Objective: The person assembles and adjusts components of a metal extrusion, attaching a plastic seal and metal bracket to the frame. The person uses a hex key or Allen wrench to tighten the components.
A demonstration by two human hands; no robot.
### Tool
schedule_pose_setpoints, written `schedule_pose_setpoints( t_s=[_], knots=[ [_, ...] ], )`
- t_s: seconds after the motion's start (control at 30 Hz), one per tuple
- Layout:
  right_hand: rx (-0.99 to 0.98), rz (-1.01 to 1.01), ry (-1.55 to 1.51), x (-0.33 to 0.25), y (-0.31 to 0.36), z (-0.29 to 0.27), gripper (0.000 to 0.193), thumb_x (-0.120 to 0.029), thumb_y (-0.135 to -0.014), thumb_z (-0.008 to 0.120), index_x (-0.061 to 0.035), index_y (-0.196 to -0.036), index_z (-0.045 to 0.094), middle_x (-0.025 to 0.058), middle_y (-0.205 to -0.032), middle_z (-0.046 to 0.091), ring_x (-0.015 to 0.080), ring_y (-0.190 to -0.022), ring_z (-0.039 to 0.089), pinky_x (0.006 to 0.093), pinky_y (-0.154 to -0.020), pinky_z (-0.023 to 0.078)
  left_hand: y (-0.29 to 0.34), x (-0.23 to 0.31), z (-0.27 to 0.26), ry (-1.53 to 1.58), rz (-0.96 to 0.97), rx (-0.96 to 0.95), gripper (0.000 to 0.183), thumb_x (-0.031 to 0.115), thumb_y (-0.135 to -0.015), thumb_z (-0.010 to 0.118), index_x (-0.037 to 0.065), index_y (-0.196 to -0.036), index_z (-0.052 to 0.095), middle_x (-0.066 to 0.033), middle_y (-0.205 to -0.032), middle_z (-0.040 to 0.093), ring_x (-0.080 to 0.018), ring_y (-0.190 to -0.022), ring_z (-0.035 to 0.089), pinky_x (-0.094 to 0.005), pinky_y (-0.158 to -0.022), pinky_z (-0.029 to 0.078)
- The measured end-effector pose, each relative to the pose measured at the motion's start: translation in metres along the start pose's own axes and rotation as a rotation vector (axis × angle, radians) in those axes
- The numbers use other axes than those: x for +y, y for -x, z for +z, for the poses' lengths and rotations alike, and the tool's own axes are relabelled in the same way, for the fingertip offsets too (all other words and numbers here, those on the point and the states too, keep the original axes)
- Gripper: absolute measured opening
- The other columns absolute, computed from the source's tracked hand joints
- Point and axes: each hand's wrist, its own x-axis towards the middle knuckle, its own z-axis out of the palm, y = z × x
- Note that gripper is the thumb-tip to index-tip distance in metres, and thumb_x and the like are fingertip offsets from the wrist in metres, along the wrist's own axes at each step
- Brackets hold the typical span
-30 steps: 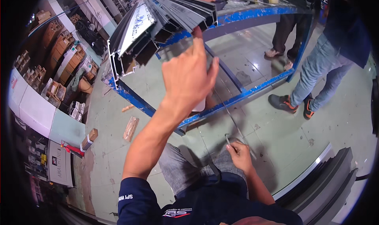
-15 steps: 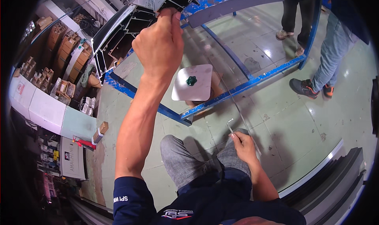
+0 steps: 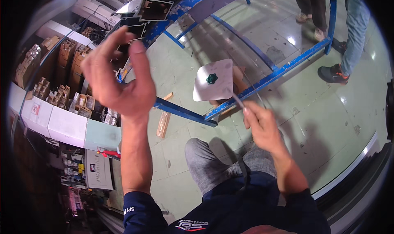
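Observation:
My left hand (image 3: 121,78) is raised with thumb and fingers apart and nothing held in them. Just beyond its fingertips are the open ends of dark aluminium profiles (image 3: 155,9), lying on a blue metal frame table (image 3: 275,74) with chipped paint. My right hand (image 3: 262,125), lower and to the right, is closed around a hex key (image 3: 238,99). The key's shaft points up and left, blurred, and its tip overlaps the edge of a pale square plate (image 3: 223,90) from this angle. A dark green star-shaped knob (image 3: 211,78) sits at the middle of that plate.
Shelves of boxed parts (image 3: 69,61) and a red fire extinguisher (image 3: 108,153) stand at left. A wrapped wooden block (image 3: 163,125) lies on the tiled floor. Two people's legs (image 3: 353,36) are beyond the table at right. Long dark profiles (image 3: 353,180) lie at lower right.
My left hand has come away from the profile ends, moving left and down, and its fingers have opened. The right hand has lifted the hex key up toward the plate. The view has shifted slightly.

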Motion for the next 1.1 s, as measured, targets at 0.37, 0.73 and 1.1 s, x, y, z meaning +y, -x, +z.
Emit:
schedule_pose_setpoints(
  t_s=[0.37,0.73,1.1],
  knots=[
    [0.382,-0.578,0.143,-0.126,-0.126,0.065,0.021,-0.015,-0.102,0.054,0.0016,-0.090,0.059,0.0233,-0.068,0.063,0.0388,-0.066,0.067,0.0488,-0.061,0.048,-0.036,-0.045,0.001,-0.051,0.303,-0.447,0.047,0.005,-0.090,0.061,0.011,-0.136,0.069,-0.0062,-0.143,0.065,-0.0315,-0.145,0.047,-0.0470,-0.122,0.025],
    [0.613,-0.547,0.365,-0.140,-0.152,0.097,0.012,-0.008,-0.080,0.070,0.0009,-0.078,0.062,0.0212,-0.065,0.069,0.0354,-0.062,0.073,0.0435,-0.054,0.056,-0.037,-0.054,-0.003,0.171,0.077,-0.576,0.056,-0.007,-0.082,0.054,0.006,-0.135,0.067,-0.0199,-0.139,0.063,-0.0325,-0.136,0.055,-0.0418,-0.111,0.044],
    [0.676,-0.574,0.294,-0.129,-0.151,0.089,0.026,-0.016,-0.095,0.063,-0.0005,-0.073,0.063,0.0223,-0.061,0.063,0.0436,-0.062,0.067,0.0517,-0.060,0.053,-0.039,-0.051,-0.002,0.146,0.104,-0.567,0.058,-0.009,-0.080,0.054,0.005,-0.135,0.068,-0.0189,-0.138,0.063,-0.0313,-0.132,0.058,-0.0404,-0.110,0.046]
  ],
)
